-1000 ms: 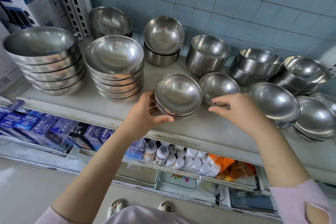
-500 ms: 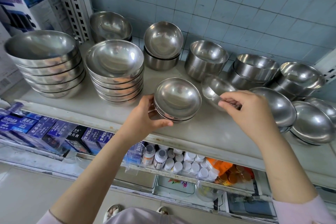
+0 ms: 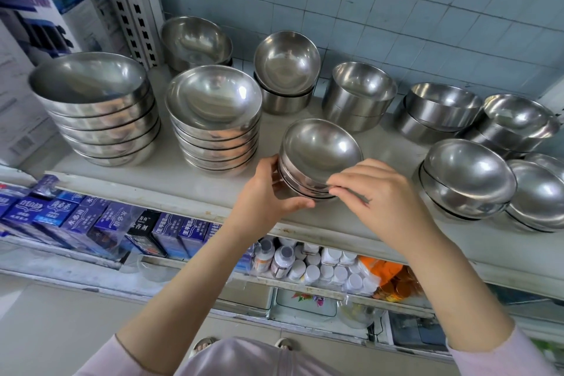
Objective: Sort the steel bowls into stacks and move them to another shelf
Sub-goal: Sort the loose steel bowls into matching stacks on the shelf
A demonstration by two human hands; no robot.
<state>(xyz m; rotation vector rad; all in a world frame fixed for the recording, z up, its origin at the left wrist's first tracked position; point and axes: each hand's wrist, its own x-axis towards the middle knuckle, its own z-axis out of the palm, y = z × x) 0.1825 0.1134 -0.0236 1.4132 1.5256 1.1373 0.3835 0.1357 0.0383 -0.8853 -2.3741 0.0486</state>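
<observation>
A small stack of steel bowls [image 3: 320,152] sits near the front of the white shelf [image 3: 189,185]. My left hand [image 3: 268,189] grips the stack's left side, thumb curled under its front. My right hand [image 3: 378,192] pinches the near rim of the top bowl on the stack. To the left stand two tall stacks: a wide-bowl stack [image 3: 91,101] and a medium-bowl stack [image 3: 213,113]. Further stacks line the back and the right: back left [image 3: 195,40], back middle [image 3: 287,67], straight-sided bowls [image 3: 360,91], [image 3: 439,107], and round bowls [image 3: 467,174], [image 3: 537,192].
A slotted upright post [image 3: 134,6] stands at the shelf's back left, against the tiled wall [image 3: 396,3]. The lower shelf holds blue boxes [image 3: 76,217], white-capped bottles [image 3: 305,259] and an orange packet [image 3: 384,272]. Bare shelf lies along the front left.
My right hand lifted the single bowl that stood right of the small stack and set it on top of that stack. My left hand kept its grip on the stack.
</observation>
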